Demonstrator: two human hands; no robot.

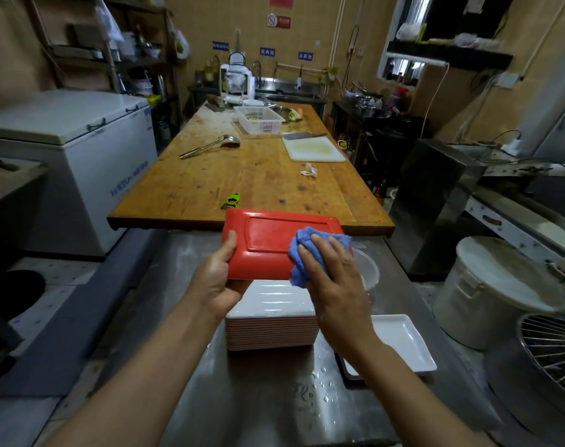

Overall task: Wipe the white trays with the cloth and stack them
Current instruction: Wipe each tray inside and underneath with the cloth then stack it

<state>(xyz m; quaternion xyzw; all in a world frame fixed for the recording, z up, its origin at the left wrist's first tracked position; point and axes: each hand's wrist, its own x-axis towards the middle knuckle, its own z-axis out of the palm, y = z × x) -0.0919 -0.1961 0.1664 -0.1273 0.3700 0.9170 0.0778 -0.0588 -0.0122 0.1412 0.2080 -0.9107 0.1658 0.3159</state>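
My left hand (218, 279) grips the left edge of a tray (268, 240) turned so its red underside faces me, held above the steel counter. My right hand (331, 279) presses a blue cloth (302, 253) against the tray's right end, fingers spread over the cloth. Directly below stands a tall stack of trays (271, 324) with a white glossy top and reddish edges. One more white tray (400, 341) lies face up on the counter to the right of the stack.
Water drops lie on the steel counter (258, 398). A clear bowl (368, 272) sits behind my right hand. Beyond is a long wooden table (252, 175) with a ladle, basket, cutting board and cleaver. A white lidded bucket (500, 295) stands right, a chest freezer (71, 150) left.
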